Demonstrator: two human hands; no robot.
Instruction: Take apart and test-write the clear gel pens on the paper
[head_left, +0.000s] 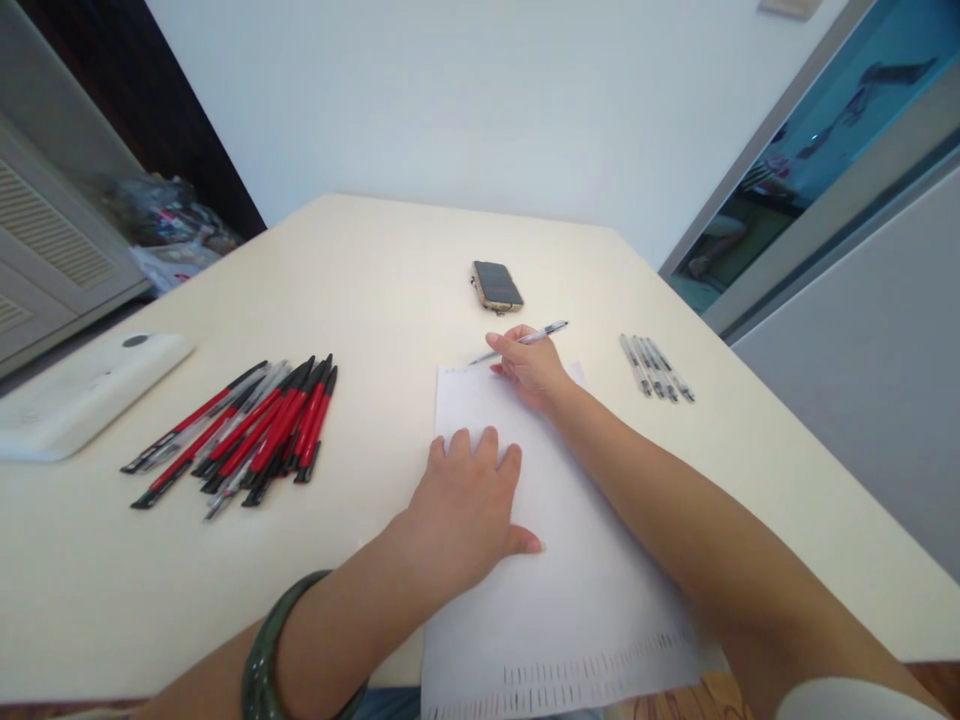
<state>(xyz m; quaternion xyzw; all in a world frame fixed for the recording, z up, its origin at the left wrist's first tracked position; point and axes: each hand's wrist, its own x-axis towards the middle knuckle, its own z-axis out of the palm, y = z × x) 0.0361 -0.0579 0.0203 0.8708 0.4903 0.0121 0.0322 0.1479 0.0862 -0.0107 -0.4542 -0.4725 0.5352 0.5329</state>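
My right hand (529, 368) grips a clear pen (541, 333) with a dark end, its tip near the far edge of a white sheet of paper (570, 590). Small faint marks show along that far edge. My left hand (472, 500) lies flat on the sheet, fingers spread and thumb out to the right. Rows of short strokes run across the sheet's near end, which hangs over the table's front edge. A green bangle (262, 655) circles my left wrist.
A heap of red-and-black pens (274, 425), mixed with clear ones, lies at left beside a white device (90, 390). Several clear pens (655, 368) line up at right. Behind my hands is a phone (497, 285) on the table (390, 260). A wall (472, 110) stands behind.
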